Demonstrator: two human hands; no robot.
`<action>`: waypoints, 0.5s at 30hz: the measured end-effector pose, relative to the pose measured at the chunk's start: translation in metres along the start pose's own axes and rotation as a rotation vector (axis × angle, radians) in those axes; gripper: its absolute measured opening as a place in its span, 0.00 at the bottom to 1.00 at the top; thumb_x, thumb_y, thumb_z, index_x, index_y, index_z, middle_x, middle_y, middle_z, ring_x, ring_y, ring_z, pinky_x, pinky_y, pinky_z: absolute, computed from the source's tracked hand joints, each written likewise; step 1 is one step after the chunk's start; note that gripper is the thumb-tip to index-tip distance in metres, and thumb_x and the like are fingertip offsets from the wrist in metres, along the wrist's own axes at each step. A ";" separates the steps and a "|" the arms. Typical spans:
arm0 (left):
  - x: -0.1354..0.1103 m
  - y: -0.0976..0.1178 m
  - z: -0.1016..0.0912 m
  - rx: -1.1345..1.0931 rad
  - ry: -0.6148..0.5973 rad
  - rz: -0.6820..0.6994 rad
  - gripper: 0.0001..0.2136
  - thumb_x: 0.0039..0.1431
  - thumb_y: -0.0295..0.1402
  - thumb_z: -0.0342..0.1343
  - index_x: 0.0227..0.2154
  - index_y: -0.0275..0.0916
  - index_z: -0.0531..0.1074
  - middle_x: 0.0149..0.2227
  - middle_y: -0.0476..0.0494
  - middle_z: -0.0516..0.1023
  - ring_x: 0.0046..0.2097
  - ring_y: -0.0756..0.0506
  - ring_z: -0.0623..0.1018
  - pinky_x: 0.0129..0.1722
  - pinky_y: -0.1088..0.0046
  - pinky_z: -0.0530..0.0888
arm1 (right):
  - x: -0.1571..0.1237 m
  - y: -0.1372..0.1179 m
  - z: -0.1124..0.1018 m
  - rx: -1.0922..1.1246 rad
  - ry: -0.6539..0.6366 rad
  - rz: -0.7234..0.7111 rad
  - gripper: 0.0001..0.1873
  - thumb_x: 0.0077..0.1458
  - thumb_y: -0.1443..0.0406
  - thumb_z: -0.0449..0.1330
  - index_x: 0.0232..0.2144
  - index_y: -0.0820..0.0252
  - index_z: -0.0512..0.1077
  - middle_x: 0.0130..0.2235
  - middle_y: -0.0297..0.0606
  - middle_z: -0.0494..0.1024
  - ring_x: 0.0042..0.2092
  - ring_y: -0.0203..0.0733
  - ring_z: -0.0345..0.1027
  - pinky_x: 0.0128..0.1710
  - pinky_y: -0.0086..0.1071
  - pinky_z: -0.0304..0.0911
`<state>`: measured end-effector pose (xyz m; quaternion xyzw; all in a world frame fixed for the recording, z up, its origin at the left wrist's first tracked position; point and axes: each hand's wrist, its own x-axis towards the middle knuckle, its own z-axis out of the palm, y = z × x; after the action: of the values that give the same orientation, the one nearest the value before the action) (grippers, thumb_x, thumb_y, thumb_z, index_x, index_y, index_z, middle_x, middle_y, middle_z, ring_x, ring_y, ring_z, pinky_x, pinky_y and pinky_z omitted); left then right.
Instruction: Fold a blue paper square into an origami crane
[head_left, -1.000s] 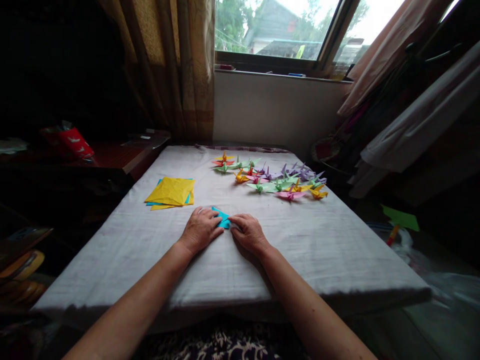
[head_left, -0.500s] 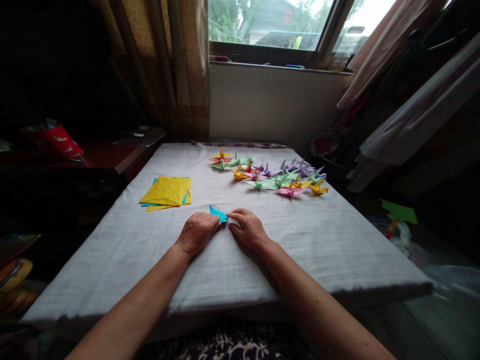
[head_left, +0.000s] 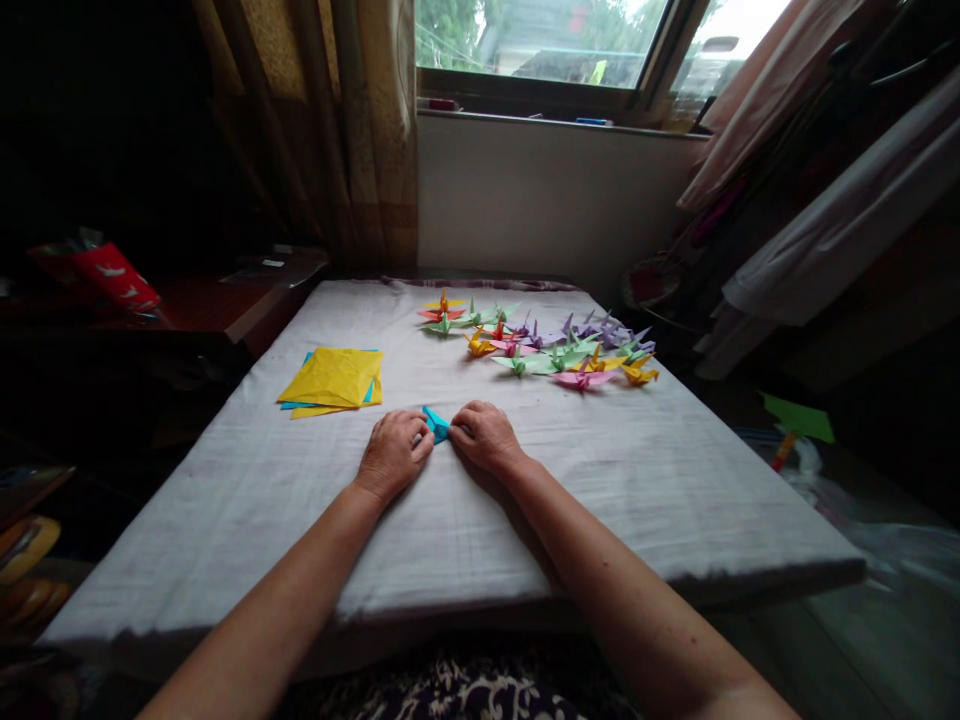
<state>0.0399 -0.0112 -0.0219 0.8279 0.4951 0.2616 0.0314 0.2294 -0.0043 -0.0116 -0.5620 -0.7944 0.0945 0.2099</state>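
A small piece of folded blue origami paper (head_left: pixel 436 425) lies low over the white cloth, between my two hands. My left hand (head_left: pixel 395 452) has its fingers curled onto the paper's left side. On the right side, my right hand (head_left: pixel 486 436) pinches the paper's edge between thumb and fingers. The fingertips hide part of the folds. Left of my hands rests a stack of square paper sheets (head_left: pixel 334 378), yellow on top with blue edges showing. Beyond my hands stand several folded paper cranes (head_left: pixel 517 364) in green, pink, purple, orange and yellow.
A white cloth covers the table (head_left: pixel 600 510). At the left, a dark side table (head_left: pixel 225 305) bears a red container (head_left: pixel 116 278). A curtain (head_left: pixel 360 150) and a window (head_left: pixel 540 40) are at the back. Clothes (head_left: pixel 817 230) hang on the right.
Both hands have shifted their grip on the blue paper, which has turned slightly and shows a different folded shape. The right hand's fingers have closed in more.
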 end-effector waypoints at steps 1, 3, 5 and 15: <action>0.001 0.000 0.001 -0.003 0.004 -0.017 0.07 0.60 0.32 0.53 0.29 0.40 0.73 0.45 0.41 0.79 0.49 0.41 0.75 0.52 0.61 0.70 | 0.000 -0.001 0.000 -0.001 0.001 0.021 0.07 0.59 0.62 0.60 0.34 0.56 0.78 0.40 0.39 0.79 0.44 0.42 0.69 0.45 0.33 0.59; 0.001 0.000 0.002 -0.007 0.009 -0.039 0.06 0.59 0.32 0.53 0.29 0.41 0.72 0.45 0.42 0.79 0.49 0.41 0.75 0.52 0.61 0.70 | 0.000 -0.003 0.002 0.000 0.002 0.049 0.07 0.59 0.62 0.60 0.34 0.56 0.78 0.40 0.39 0.78 0.44 0.43 0.69 0.45 0.34 0.59; 0.002 0.002 0.002 -0.010 0.011 -0.054 0.05 0.59 0.32 0.53 0.29 0.41 0.72 0.43 0.42 0.79 0.48 0.41 0.75 0.52 0.60 0.70 | 0.000 -0.004 0.003 -0.001 0.001 0.064 0.07 0.58 0.63 0.60 0.34 0.56 0.78 0.40 0.39 0.78 0.44 0.43 0.69 0.44 0.34 0.59; 0.005 0.007 0.002 0.004 -0.030 -0.117 0.05 0.60 0.36 0.54 0.31 0.42 0.69 0.42 0.42 0.77 0.48 0.39 0.73 0.49 0.59 0.69 | 0.001 -0.008 0.004 -0.009 0.009 0.119 0.09 0.57 0.57 0.62 0.34 0.56 0.76 0.40 0.39 0.77 0.44 0.44 0.68 0.44 0.34 0.58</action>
<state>0.0478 -0.0101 -0.0193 0.8015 0.5427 0.2458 0.0524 0.2200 -0.0057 -0.0119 -0.6098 -0.7589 0.1009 0.2050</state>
